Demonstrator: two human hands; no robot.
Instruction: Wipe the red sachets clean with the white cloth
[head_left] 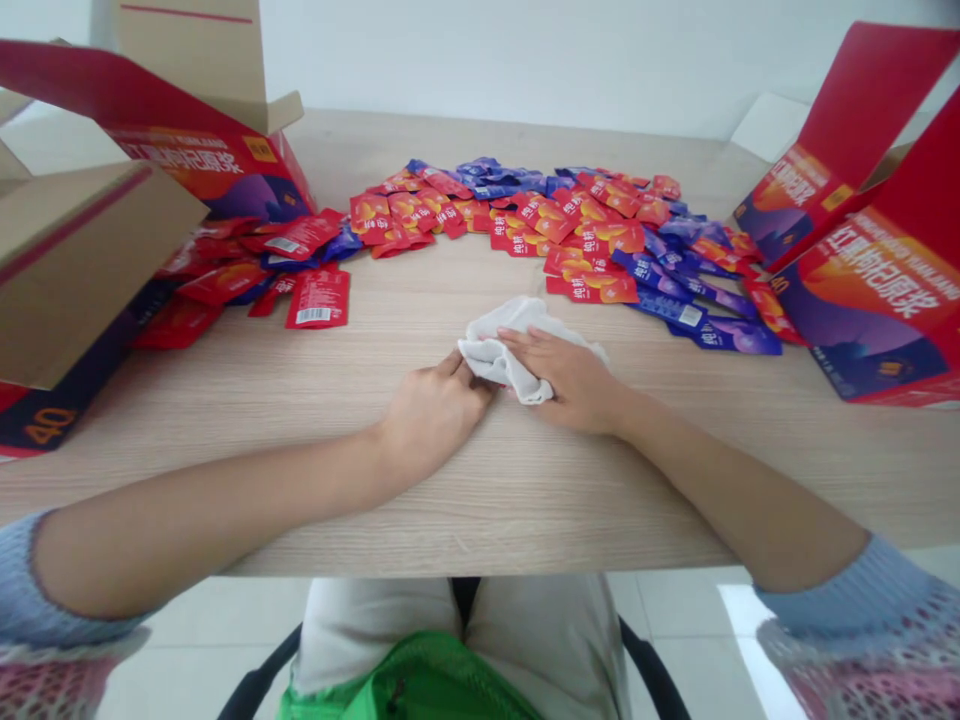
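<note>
The right hand [571,378] lies palm down on a crumpled white cloth [504,345], its fingers stretched flat across the top of the cloth and pressing it against the wooden table [480,480]; it is not a closed grasp, more a flat hold from above. The left hand [431,410] rests on the table just beside it, and its fingertips [465,368] pinch the near left edge of the cloth, thumb and forefinger closed narrowly on a fold. The two hands meet at the cloth, almost touching each other.

The cloth sits near the middle of the table, a little beyond the person's wrists. Most of it bulges out past the right hand's fingers, on the far side and to the left, while a smaller flap shows under the hand at the near side. It lies wholly on bare wood, apart from everything else on the table.

Beyond the cloth, a wide spread of red sachets [592,287] and blue sachets [705,325] runs across the far half of the table in a loose arc; the nearest red ones lie near the cloth but do not touch it. A single red sachet [319,298] lies face down to the left, with a white label showing. On the left stand open cardboard boxes [82,260] with red and purple printing, and on the right two more open red boxes [877,290] lean at the table's edge.
</note>
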